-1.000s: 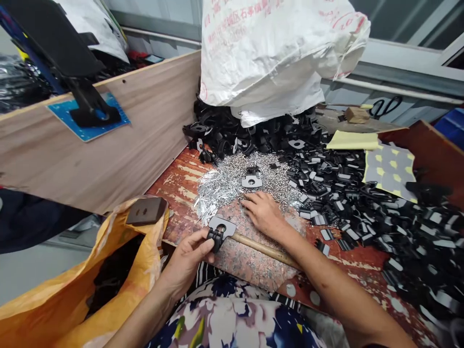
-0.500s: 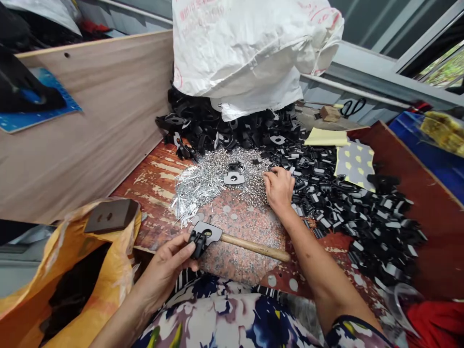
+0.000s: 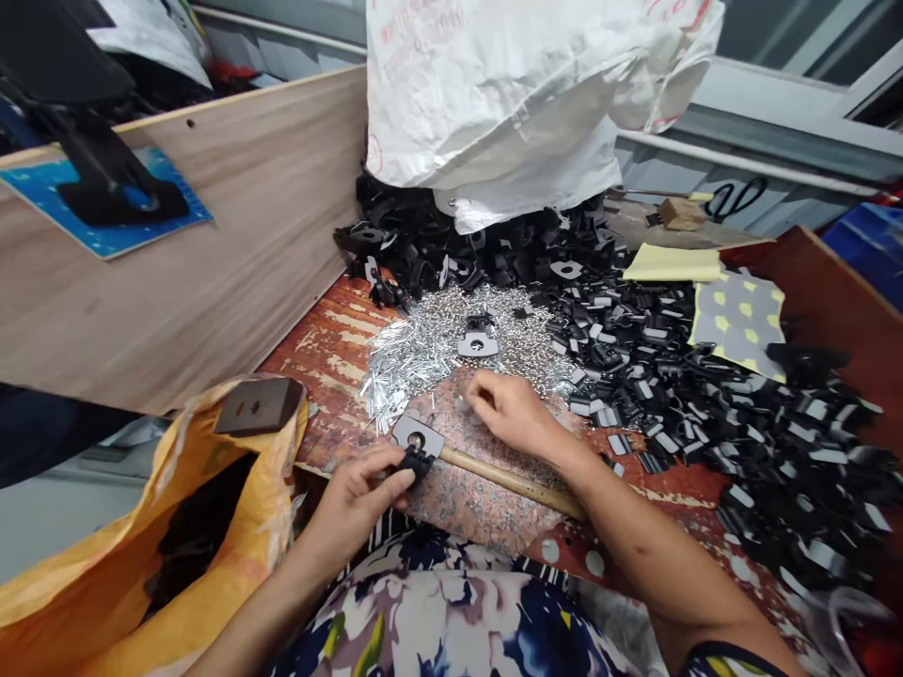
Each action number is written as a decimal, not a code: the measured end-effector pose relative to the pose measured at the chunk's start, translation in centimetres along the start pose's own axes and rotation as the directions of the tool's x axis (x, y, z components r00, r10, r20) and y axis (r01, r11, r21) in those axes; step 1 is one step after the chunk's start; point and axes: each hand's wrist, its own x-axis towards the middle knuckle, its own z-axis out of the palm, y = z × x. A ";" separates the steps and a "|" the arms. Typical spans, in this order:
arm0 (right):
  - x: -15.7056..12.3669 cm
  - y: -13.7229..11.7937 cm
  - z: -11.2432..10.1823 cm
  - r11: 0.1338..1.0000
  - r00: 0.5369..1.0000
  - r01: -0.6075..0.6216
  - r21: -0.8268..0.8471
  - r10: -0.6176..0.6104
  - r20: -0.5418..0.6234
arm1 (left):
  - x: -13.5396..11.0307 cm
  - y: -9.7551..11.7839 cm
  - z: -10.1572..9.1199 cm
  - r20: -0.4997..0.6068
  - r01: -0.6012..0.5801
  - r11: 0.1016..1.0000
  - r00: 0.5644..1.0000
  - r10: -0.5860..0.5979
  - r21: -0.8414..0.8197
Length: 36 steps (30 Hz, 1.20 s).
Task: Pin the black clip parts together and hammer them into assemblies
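Note:
My left hand (image 3: 371, 487) pinches a black plastic clip (image 3: 418, 463) with a flat grey face and a round hole, low over the speckled stone slab (image 3: 466, 512). A wooden handle (image 3: 508, 478) lies across the slab beside it; whatever head it has is hidden. Above the slab my right hand (image 3: 514, 416) is closed, thumb and fingertips together. What it pinches, if anything, is too small to make out. Behind it lie silvery pins (image 3: 402, 369) and a heap of tiny shiny metal pieces (image 3: 532, 353). A similar grey-faced clip (image 3: 488, 348) rests on that heap.
Black parts with grey faces (image 3: 656, 348) cover the right side. A white sack (image 3: 494, 103) stands behind more black parts. At left are a wooden board (image 3: 282, 179) and an orange sack (image 3: 261, 527) bearing a brown block (image 3: 244, 414). Yellow-dotted grey sheet (image 3: 740, 320) lies right.
My right hand has come from the right edge of the metal heap back toward me, over the slab. My left hand still holds the clip, now tilted slightly differently. The view has shifted.

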 end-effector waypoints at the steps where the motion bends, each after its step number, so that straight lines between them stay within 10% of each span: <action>1: -0.8 -0.5 0.1 0.991 0.997 -0.031 0.128 0.021 0.078 | 0.0 0.3 -0.2 0.017 -0.082 0.990 0.997 0.081 0.111; 5: -3.4 -2.3 1.4 0.776 0.890 -0.258 0.575 -0.040 0.454 | 0.1 1.9 0.1 0.214 -0.324 0.857 0.943 0.257 0.400; 10: -3.7 -3.1 3.5 0.556 0.722 -0.546 0.626 -0.067 0.689 | -0.5 3.4 1.2 0.363 -0.453 0.757 0.882 0.301 0.472; 13: -2.6 -2.9 3.2 0.713 0.818 -0.372 0.594 -0.050 0.572 | -0.8 3.1 0.7 0.294 -0.421 0.750 0.905 0.308 0.510; 16: -0.2 -2.5 2.5 0.979 0.975 0.084 0.187 -0.120 0.188 | -0.9 2.2 -0.6 0.094 -0.281 0.843 0.959 0.268 0.459; 19: 2.4 -1.9 2.7 0.865 0.912 0.411 -0.289 -0.383 0.150 | -0.8 1.0 -1.7 -0.059 -0.107 0.965 0.990 0.125 0.241; 22: 4.0 -1.4 3.8 0.756 0.829 0.557 -0.344 -0.478 0.292 | -0.8 0.0 -2.0 -0.106 0.041 0.998 0.993 -0.045 -0.040; 27: 4.4 0.1 4.3 0.795 0.871 0.490 -0.358 -0.436 0.225 | -0.7 -0.5 -1.4 -0.089 0.157 0.915 0.975 -0.203 -0.372; 31: 2.3 0.6 3.0 0.981 0.988 0.155 0.115 -0.152 -0.039 | -0.1 -0.3 -1.0 -0.095 0.148 0.854 0.970 -0.224 -0.499; 36: -1.9 -1.3 2.2 0.767 0.989 -0.082 0.636 0.142 -0.044 | 0.8 0.0 0.0 -0.003 0.205 0.737 0.963 -0.271 -0.643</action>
